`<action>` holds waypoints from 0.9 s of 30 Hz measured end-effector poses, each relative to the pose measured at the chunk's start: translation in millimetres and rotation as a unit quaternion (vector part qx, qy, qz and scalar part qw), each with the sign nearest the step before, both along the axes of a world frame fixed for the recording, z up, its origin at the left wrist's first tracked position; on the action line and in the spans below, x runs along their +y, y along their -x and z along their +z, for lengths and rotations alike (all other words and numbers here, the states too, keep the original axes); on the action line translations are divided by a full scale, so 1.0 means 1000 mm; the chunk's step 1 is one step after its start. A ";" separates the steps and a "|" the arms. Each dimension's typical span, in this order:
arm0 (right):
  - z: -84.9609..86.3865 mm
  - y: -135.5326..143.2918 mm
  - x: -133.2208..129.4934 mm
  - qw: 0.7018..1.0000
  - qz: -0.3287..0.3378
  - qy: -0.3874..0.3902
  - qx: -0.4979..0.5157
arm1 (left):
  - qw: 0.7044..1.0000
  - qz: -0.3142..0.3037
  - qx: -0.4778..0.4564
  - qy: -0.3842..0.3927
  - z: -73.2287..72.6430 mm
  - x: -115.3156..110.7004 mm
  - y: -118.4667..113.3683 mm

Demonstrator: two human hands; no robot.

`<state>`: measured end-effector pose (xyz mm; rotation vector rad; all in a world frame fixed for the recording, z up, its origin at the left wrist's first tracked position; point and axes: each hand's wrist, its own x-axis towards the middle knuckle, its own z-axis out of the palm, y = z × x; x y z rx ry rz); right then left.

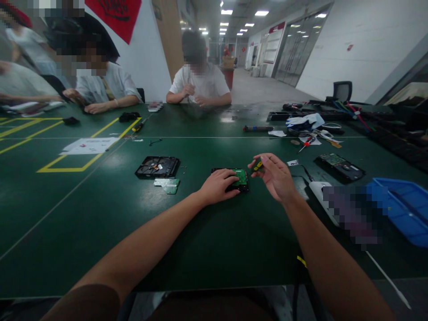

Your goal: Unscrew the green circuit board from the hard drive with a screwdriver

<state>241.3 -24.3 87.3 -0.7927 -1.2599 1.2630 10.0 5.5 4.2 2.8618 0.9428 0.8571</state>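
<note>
The person's left hand [219,186] is lying palm-down over a flat, rectangular black-cased hard drive with a green circuit board [243,177], its fingers draping across the top and its thumb running along the near edge; whether they are clamping it, I cannot tell. This drive is resting on a smooth, faintly glossy dark green tabletop [200,249], straight ahead of the person. The right hand [272,174] is pinching a dark tool handle with yellow markings [257,166] between thumb and fingers, holding it up just beside the drive's right end.

Three drives are lying on the table in all: the one under the left hand, a boxy black drive with a rounded relief on its face [157,167] to the left, and a black drive with an exposed green board [340,167] to the right. One loose, irregularly cut silvery-green circuit board [167,184] is sitting just in front of the left drive, and a few tiny specks are lying beside it, too small to count. One blue plastic tray [377,182] is standing at the far right.
</note>
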 end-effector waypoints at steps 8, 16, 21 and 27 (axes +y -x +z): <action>0.000 -0.001 0.000 1.000 0.018 0.009 -0.006 | 1.000 0.000 -0.001 0.009 0.001 0.000 0.000; 0.001 0.003 -0.003 1.000 -0.003 -0.007 -0.017 | 1.000 0.001 -0.010 0.014 -0.001 0.000 -0.001; 0.003 0.004 -0.004 1.000 -0.016 -0.007 -0.022 | 1.000 0.001 -0.003 0.005 -0.002 0.001 0.000; 0.002 0.006 -0.004 1.000 0.000 -0.011 -0.010 | 1.000 0.002 -0.002 0.007 0.001 -0.001 -0.001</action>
